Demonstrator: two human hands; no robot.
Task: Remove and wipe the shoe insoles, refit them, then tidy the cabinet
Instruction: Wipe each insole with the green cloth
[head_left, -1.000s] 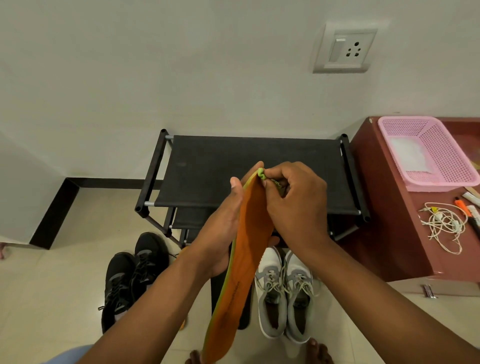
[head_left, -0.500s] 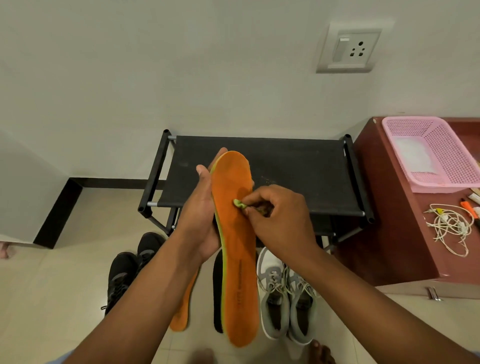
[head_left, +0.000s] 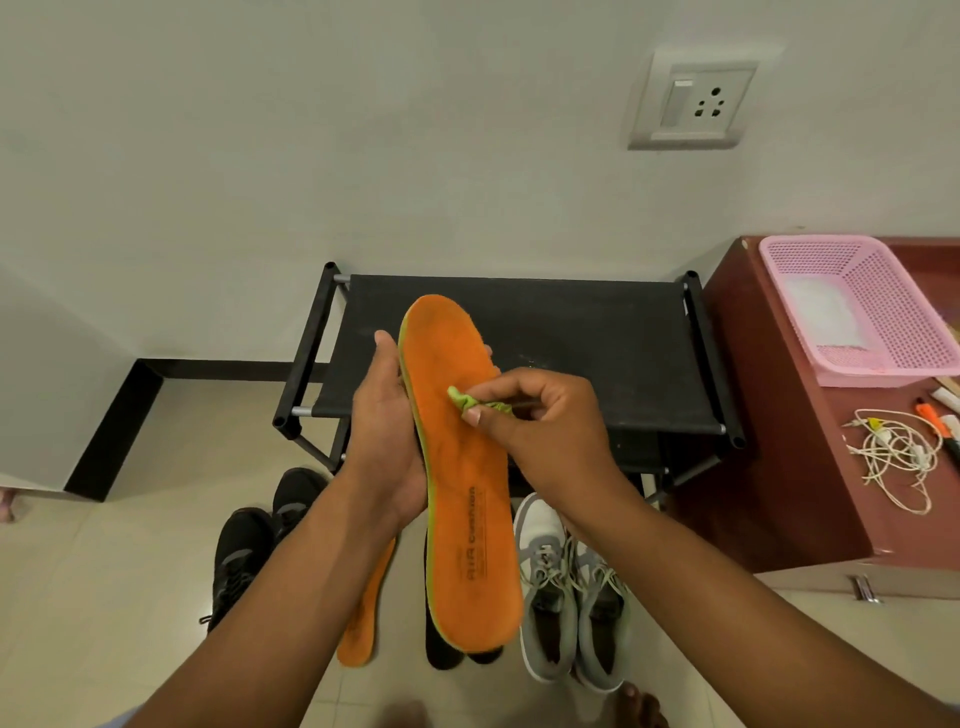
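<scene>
Head view: L hand (head_left: 387, 431) cups the orange insole (head_left: 462, 467) from its left edge and back, fingers wrapped behind, holding it face-up to the cam. Long axis runs near-far, toe end up over the black rack (head_left: 597, 332), heel end low toward the body. R hand (head_left: 545, 421) pinches a small green cloth (head_left: 465, 400), fingers curled tight, pressing it on the upper third of the insole, just right of centre. So the unwiped length lies below/nearer the R hand; next stroke prob runs down the long axis toward the heel. On the floor: 2nd orange insole (head_left: 363, 613), grey shoes (head_left: 566, 587), black shoes (head_left: 254, 540).
</scene>
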